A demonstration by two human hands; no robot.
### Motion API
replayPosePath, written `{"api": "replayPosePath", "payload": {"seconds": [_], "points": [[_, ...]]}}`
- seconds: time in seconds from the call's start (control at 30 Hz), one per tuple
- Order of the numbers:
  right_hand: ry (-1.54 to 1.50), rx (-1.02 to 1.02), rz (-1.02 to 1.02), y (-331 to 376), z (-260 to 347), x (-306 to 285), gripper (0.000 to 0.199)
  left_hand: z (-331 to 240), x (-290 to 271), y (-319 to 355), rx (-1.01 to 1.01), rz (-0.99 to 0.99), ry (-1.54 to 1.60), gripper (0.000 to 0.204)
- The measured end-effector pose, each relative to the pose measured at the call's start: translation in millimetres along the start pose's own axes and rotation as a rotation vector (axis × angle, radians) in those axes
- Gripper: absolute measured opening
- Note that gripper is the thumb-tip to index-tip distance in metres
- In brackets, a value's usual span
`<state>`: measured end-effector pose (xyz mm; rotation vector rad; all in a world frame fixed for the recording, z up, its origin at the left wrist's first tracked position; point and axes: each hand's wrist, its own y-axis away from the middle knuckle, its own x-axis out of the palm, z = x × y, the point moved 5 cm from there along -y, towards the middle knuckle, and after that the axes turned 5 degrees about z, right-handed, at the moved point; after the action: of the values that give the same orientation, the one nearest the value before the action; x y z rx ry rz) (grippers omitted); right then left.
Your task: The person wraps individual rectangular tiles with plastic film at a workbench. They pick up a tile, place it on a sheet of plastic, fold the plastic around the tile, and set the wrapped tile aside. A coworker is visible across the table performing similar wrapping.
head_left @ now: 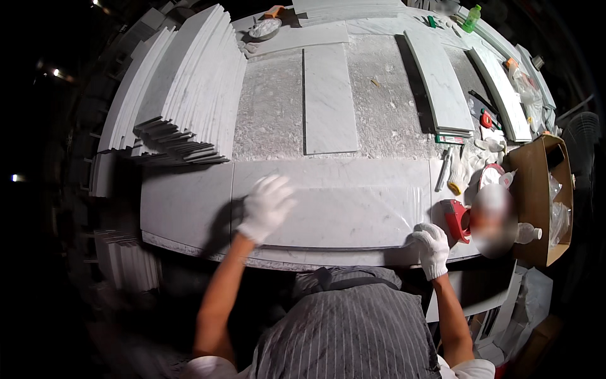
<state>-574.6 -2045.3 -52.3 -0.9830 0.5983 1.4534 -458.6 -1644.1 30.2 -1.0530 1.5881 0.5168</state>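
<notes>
A long white marble slab point(341, 221) with faint grey veins lies in front of me along the table's near edge. Clear plastic film point(410, 211) shows as shiny creases over its right end. My left hand point(268, 207), in a white knitted glove, is over the slab's left end, fingers stretched out and a little blurred. At the slab's near right corner is my right hand point(432, 250), gloved the same way. Its fingers are curled and pressed together where the film's creases run, so the film seems pinched there; the fingertips are partly hidden.
Tall stacks of marble slabs point(189, 88) stand at left. Further slabs point(329, 101) lie across the dusty table. On the right are a red tape dispenser point(456, 221), a cutter knife point(444, 169), spare gloves point(464, 167), a tape measure point(486, 119) and a cardboard box point(533, 189).
</notes>
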Motion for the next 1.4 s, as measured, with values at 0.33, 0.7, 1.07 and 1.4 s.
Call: {"api": "replayPosePath", "payload": {"seconds": [0.33, 0.7, 1.07, 1.4], "points": [[-0.239, 0.342, -0.062, 70, -10, -34, 0.016, -196, 185, -19, 0.650, 0.496, 0.099, 0.061], [0.130, 0.013, 0.130, -54, 48, 17, 0.043, -175, 148, -21, 0.400, 0.201, 0.109, 0.038], [0.087, 0.103, -0.027, -23, 19, 29, 0.042, 48, 39, 181, -1.050, -0.176, -0.415, 0.048], [0.045, 0.134, -0.018, -22, 17, 25, 0.040, -107, 116, 21, -0.088, 0.007, -0.237, 0.049]]}}
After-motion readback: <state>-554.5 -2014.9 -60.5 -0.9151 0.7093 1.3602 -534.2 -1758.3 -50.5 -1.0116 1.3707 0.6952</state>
